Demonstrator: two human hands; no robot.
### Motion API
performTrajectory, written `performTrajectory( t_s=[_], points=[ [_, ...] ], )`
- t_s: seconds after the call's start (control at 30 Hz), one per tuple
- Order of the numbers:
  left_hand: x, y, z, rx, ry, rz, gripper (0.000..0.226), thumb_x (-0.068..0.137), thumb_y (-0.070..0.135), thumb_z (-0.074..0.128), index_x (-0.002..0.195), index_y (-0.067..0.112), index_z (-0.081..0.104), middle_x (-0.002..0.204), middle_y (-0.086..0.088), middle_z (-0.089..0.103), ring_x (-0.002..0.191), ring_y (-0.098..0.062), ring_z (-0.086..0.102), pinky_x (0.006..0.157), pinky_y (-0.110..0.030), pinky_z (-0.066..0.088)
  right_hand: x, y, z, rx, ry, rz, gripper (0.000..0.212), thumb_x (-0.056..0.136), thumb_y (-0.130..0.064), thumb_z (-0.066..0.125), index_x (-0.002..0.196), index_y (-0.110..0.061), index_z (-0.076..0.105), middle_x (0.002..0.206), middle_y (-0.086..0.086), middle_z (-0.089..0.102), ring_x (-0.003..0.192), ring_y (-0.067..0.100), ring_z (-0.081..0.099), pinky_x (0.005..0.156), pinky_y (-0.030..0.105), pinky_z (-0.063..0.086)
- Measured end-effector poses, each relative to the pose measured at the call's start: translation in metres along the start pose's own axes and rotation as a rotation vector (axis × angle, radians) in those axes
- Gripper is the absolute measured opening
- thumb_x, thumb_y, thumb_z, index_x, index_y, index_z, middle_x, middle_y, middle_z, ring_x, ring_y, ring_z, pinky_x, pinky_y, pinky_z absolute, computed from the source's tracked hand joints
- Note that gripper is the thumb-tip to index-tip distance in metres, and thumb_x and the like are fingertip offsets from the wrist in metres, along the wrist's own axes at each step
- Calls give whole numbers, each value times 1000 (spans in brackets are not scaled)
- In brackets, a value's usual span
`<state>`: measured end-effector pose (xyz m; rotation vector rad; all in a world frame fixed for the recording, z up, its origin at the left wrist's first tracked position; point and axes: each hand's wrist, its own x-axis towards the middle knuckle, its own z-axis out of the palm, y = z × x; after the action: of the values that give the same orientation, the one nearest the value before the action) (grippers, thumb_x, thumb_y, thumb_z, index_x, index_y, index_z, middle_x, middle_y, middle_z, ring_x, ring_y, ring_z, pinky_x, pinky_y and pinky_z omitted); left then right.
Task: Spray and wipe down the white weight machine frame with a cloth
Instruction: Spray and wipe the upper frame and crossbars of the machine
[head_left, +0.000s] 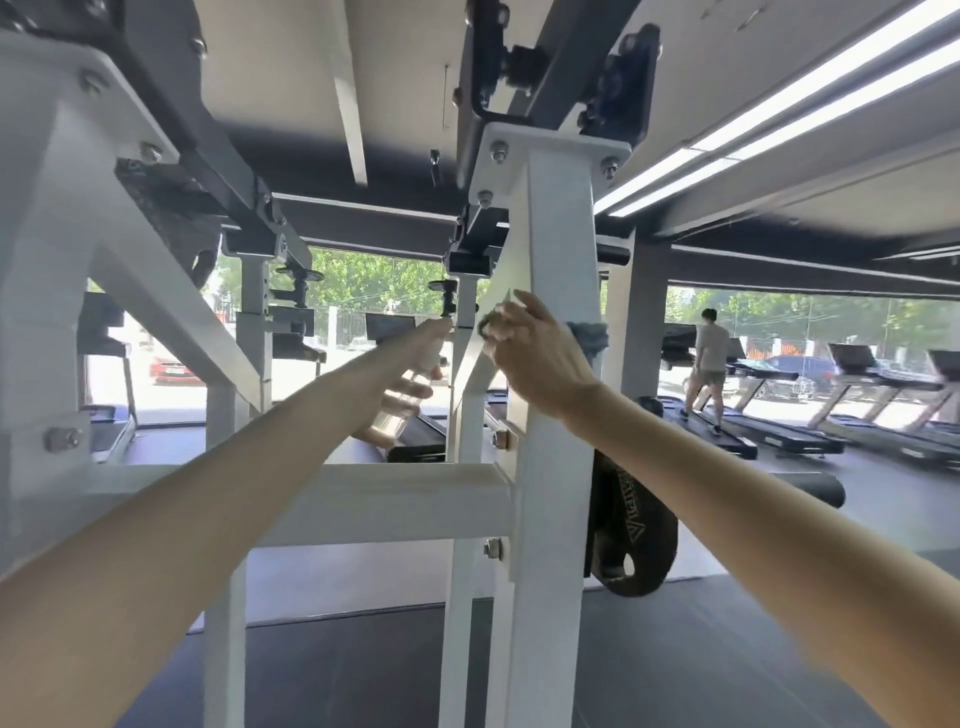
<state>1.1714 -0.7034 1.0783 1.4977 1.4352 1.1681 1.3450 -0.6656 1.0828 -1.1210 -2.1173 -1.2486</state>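
Centre frame: two hands, one clear spray bottle (401, 404), one grey cloth (589, 335). Left hand (417, 347) wraps the bottle, both blurred. Right hand (535, 358) clutches the grey cloth against the white frame (550, 519) upright, hiding most of it. One weight plate (636, 535) sits half hidden behind that upright.

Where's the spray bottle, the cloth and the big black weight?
spray bottle (393, 415): head view, on its clear lower body.
cloth (589, 334): head view, on its blue-grey bunched end.
black weight (641, 530): head view, on its flat round face.
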Motion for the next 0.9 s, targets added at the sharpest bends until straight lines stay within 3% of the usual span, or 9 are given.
performTrajectory(
  t_s=[0.1, 0.17, 0.27, 0.33, 0.47, 0.57, 0.7, 0.8, 0.9],
  points=[
    [3, 7, -3, -13, 3, 27, 48, 88, 67, 49, 82, 21, 59, 88, 1, 59, 76, -15, 54, 65, -31, 44, 49, 25, -9, 20, 194, 129, 23, 96, -7, 46, 103, -5, 68, 130, 4, 57, 128, 17, 43, 120, 37, 6],
    [6, 12, -2, -11, 16, 62, 43, 93, 62, 46, 84, 21, 57, 87, 2, 56, 72, -12, 52, 58, -27, 41, 78, 35, -13, -20, 216, 167, 26, 98, -10, 43, 106, -3, 67, 134, 6, 52, 130, 20, 39, 118, 41, 10],
    [9, 18, -3, -4, 15, 37, 52, 88, 69, 48, 87, 19, 62, 92, 1, 60, 79, -14, 55, 67, -32, 45, 102, 43, -21, -74, 38, 228, 32, 100, -12, 36, 111, -4, 65, 131, 9, 53, 127, 23, 38, 114, 36, 15],
    [10, 21, -5, -5, 10, 8, 58, 82, 75, 50, 83, 19, 64, 97, 0, 63, 87, -17, 58, 72, -38, 46, 107, 37, -28, -189, -123, 232, 25, 97, -16, 44, 101, -4, 66, 108, 11, 56, 110, 24, 45, 104, 36, 33],
    [4, 35, -3, -27, 11, 112, 48, 92, 64, 47, 82, 17, 57, 91, -1, 57, 76, -14, 54, 56, -29, 40, 91, 17, -26, -380, -336, 205, 9, 92, -9, 53, 89, -4, 59, 92, 8, 54, 88, 23, 47, 73, 30, 43],
    [-1, 43, -9, -16, 4, 105, 56, 89, 69, 47, 96, 14, 61, 96, -3, 59, 79, -16, 54, 60, -32, 42, 79, 7, -29, -391, -433, 183, 5, 91, -9, 55, 87, -5, 55, 105, 9, 53, 104, 26, 49, 81, 34, 41],
    [-3, 49, -19, -45, 35, 77, 63, 85, 70, 52, 111, 13, 61, 104, -4, 62, 81, -17, 57, 54, -31, 49, 116, 30, -39, -479, -207, 232, 19, 93, -16, 54, 103, -3, 64, 114, 9, 57, 114, 26, 46, 102, 37, 34],
    [2, 52, -25, -47, 48, 42, 67, 79, 76, 54, 103, 14, 64, 107, -4, 64, 93, -21, 58, 74, -45, 47, 124, 29, -43, -627, -290, 235, 20, 92, -16, 53, 105, -6, 64, 109, 6, 60, 112, 25, 47, 98, 34, 35],
    [1, 54, -28, -62, 46, 43, 65, 77, 78, 54, 94, 16, 63, 105, -4, 64, 100, -23, 59, 77, -46, 47, 121, 13, -30, -682, -405, 193, 22, 94, -15, 47, 108, -3, 61, 112, 8, 59, 112, 26, 50, 88, 35, 38]
  ],
)
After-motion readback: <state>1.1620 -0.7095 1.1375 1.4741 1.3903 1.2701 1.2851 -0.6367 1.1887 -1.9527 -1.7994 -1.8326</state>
